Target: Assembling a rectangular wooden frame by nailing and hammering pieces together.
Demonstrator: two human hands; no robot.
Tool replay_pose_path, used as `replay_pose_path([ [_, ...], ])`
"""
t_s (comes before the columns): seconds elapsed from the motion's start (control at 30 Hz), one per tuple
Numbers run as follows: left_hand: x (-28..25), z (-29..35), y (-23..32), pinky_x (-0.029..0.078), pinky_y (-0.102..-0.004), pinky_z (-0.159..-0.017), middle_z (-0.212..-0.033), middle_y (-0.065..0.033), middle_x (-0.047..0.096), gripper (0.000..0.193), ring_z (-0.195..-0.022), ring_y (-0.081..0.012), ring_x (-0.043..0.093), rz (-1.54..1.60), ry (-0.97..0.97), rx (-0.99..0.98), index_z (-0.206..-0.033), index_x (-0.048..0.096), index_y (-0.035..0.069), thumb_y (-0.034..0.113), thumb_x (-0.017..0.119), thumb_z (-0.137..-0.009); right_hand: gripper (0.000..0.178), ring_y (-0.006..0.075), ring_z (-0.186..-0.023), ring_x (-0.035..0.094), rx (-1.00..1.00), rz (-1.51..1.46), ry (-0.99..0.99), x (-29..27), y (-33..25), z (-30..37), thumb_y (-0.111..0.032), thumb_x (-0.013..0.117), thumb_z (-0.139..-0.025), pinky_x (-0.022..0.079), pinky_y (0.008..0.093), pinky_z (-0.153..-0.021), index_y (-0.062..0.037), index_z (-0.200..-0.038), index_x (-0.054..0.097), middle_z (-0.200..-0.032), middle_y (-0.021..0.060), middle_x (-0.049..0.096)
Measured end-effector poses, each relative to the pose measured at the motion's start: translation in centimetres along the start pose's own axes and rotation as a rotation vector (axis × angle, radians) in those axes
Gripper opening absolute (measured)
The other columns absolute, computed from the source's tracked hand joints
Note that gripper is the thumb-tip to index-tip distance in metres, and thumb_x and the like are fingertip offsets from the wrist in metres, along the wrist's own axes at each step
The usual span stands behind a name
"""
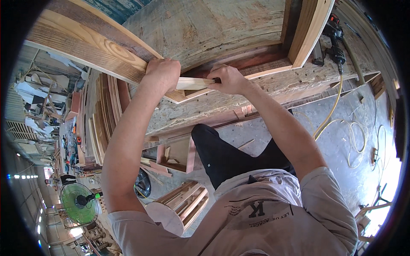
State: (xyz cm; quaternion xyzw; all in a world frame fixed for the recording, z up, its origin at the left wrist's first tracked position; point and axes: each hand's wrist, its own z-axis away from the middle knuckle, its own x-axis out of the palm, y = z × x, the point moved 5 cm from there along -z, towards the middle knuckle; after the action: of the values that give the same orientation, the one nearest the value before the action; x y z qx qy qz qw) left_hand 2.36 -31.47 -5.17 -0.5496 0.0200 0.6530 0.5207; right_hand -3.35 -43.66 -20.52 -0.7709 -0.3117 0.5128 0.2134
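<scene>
A pale wooden strip (192,82) spans between my two hands, at the near corner of a wooden frame (83,45) that lies on a rough workbench (188,112). My left hand (163,73) is closed over the strip's left end, right against the frame's left board; its fingertips are hidden. Bent fingers of my right hand (228,80) pinch the strip's other end beside the frame's front rail (273,70). A small dark spot shows between these fingers, too small to name.
A power tool (336,52) with a yellow hose (334,113) lies on the bench's right end. Stacked boards (106,102) stand to the left. Below are an open wooden box (191,155), a slatted wooden drum (192,200) and a green fan (79,204).
</scene>
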Motion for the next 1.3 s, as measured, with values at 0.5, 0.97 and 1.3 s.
replay_pose_path([
  [0.5,15.1,2.0,1.2,0.032,-0.0371,-0.109,-0.138,-0.0185,0.038,0.09,-0.127,-0.026,0.041,1.689,1.186,-0.546,-0.141,0.025,0.0,0.021,0.084,-0.076,0.032,0.0322,-0.093,0.067,0.0,0.051,0.005,0.1,-0.4,0.3,-0.031,0.076,-0.076,0.053,0.0431,-0.084,-0.0105,-0.101,0.074,-0.1,0.0125,0.07],
  [0.97,13.1,0.1,3.3,0.035,-0.0368,-0.106,-0.132,-0.0196,0.041,0.082,-0.123,-0.0243,0.043,1.859,1.356,-0.392,-0.134,0.024,-0.003,0.013,0.082,-0.078,0.029,0.0336,-0.099,0.066,-0.066,-0.149,-0.06,-0.8,1.1,-0.1,-0.014,0.066,-0.08,0.052,0.0394,-0.088,-0.001,-0.105,0.069,-0.105,0.0181,0.069],
  [1.3,13.9,0.1,3.2,0.039,-0.0349,-0.101,-0.128,-0.0177,0.043,0.076,-0.117,-0.0223,0.046,1.916,1.346,-0.427,-0.129,0.027,-0.001,0.012,0.082,-0.078,0.026,0.0281,-0.093,0.065,-0.123,0.079,0.128,-0.4,-2.1,0.3,-0.027,0.074,-0.078,0.054,0.0406,-0.077,-0.0045,-0.091,0.071,-0.094,0.0086,0.068],
])
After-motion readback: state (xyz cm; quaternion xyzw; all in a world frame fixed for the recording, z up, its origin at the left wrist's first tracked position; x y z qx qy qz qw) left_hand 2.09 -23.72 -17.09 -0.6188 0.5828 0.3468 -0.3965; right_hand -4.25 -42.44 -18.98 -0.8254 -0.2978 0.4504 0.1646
